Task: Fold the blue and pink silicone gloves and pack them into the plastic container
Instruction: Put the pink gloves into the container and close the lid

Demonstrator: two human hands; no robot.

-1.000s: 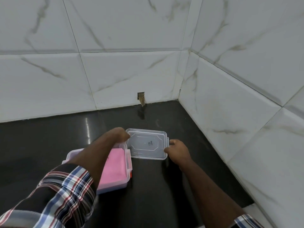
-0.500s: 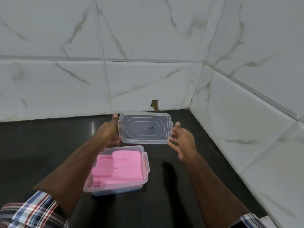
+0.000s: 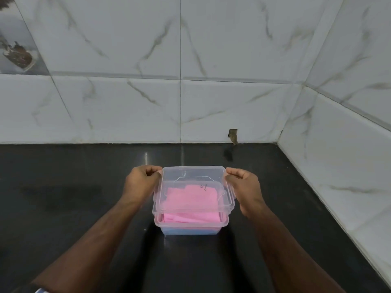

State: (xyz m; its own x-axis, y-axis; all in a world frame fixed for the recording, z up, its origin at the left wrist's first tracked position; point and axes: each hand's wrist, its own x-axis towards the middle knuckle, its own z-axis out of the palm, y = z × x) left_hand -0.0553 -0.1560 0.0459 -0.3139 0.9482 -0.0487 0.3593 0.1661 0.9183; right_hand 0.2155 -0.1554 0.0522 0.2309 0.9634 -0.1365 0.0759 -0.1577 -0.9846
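since a moment ago the lid (image 3: pixel 193 187) has come over the container (image 3: pixel 191 224), left hand (image 3: pixel 140 183) and right hand (image 3: pixel 245 186) fingers pinching its ends to align it above the pink glove (image 3: pixel 190 216).

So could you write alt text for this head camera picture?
Two hands, left hand and right hand, hold a clear lid over a plastic container packed with a pink glove above a blue glove, on a black counter beside white tiled walls.
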